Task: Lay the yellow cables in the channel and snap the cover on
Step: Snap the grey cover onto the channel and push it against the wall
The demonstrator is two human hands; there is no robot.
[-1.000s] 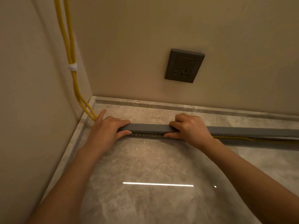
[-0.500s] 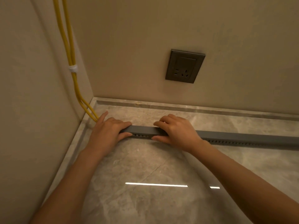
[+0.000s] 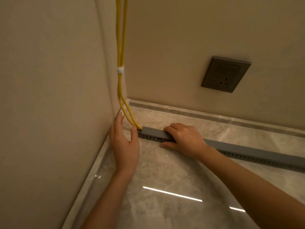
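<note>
Over by the left wall, the yellow cables (image 3: 121, 52) drop down the corner, bundled by a white tie (image 3: 120, 70), and dive into the end of the grey channel (image 3: 257, 158) on the floor (image 3: 165, 171). The left hand (image 3: 125, 142) is spread, fingers straight and holding nothing. Its thumb tip sits right at the channel mouth beside the cables, likely steadying the end so they feed in cleanly. Next along, the cover (image 3: 154, 132) sits on top of the channel. The right hand (image 3: 184, 138) is clamped on it, fingers curled over the top and thumb on the near side, which looks like pressing it home. A wall socket (image 3: 225, 74) sits above, and the channel runs off right, slots showing.
</note>
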